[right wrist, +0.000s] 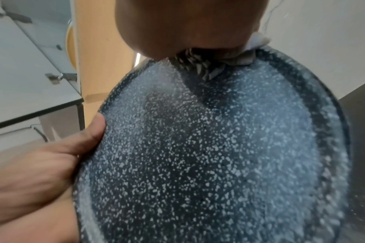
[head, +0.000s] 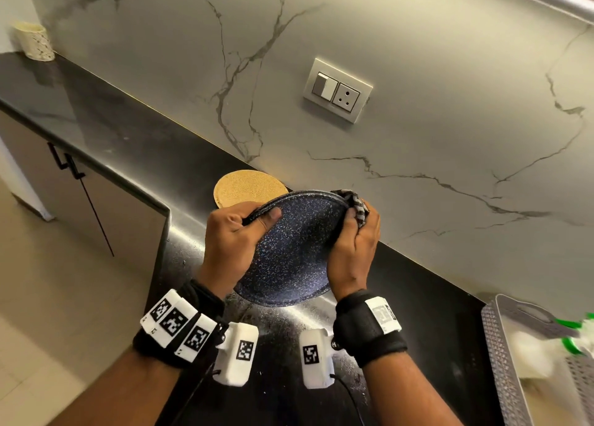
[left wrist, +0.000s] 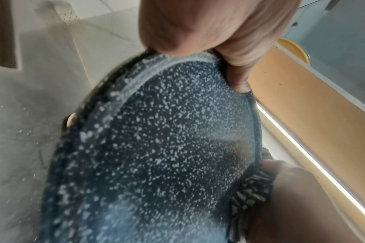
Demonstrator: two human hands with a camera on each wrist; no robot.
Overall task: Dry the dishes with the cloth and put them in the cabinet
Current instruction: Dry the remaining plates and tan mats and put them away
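Observation:
A dark blue speckled plate is held tilted above the black counter. My left hand grips its left rim, thumb on the upper face. My right hand pinches a grey striped cloth against the plate's far right rim. The cloth is bunched under the fingers and mostly hidden.
A round cork mat lies on the counter behind the plate. A grey plastic basket with white and green items stands at the right. A cream holder sits far left. A wall socket is above; cabinet doors are below.

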